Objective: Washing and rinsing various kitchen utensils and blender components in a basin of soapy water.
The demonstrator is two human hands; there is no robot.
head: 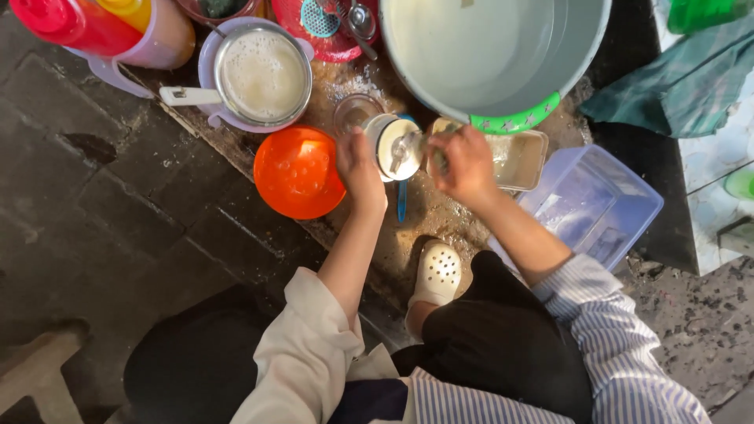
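Left hand [360,166] gripped a round white-lidded glass jar [390,146], right hand [465,165] closed on a small metal utensil [408,146], orange plastic bowl [297,173] just beside.

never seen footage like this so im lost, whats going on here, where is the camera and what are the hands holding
There is no machine here, only a person crouching on a dark stone floor. The one picture comes from a camera worn on the head, looking straight down at the arms, knees and a white clog. The left hand grips a white cup tipped on its side. The right hand holds something small at the cup's mouth; what it is I cannot tell. Around them lie an orange bowl, a pot of foamy liquid, a big grey basin, a small glass and a clear blue tub.
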